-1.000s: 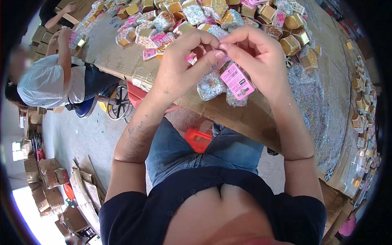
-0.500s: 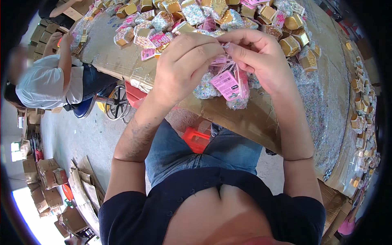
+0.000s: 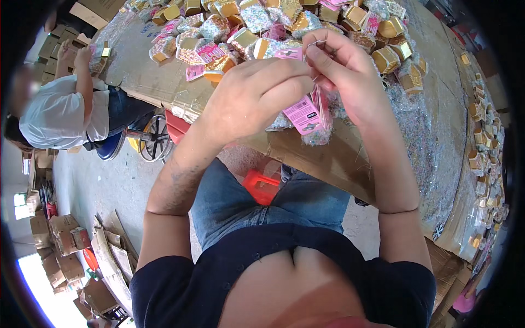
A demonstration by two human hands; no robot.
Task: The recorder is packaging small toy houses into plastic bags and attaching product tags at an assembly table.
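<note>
A pink hang tag [image 3: 302,116] dangles below my hands, against a glittery ornament [image 3: 317,138] in clear and pink beads. My right hand [image 3: 350,71] pinches a thin cord [image 3: 318,41] between thumb and forefinger. Curled beside it, my left hand [image 3: 257,98] has its fingertips closed at the cord's lower part, just above the tag; their exact grip is partly hidden. Behind both hands lies a heap of glittery ornaments [image 3: 257,19] with gold bases, several bearing pink tags.
Cardboard covers the table [image 3: 322,158], its front edge crossing above my knees. Loose glitter [image 3: 421,147] coats the right side, and more gold-based ornaments [image 3: 481,136] line the far right. At left a co-worker in a white shirt [image 3: 60,115] sits near a wheeled stool [image 3: 156,139]. Boxes [image 3: 68,240] are stacked lower left.
My right hand has lifted slightly, drawing the cord upward. My left hand has shifted lower and toward the right, now covering more of the tag's top.
</note>
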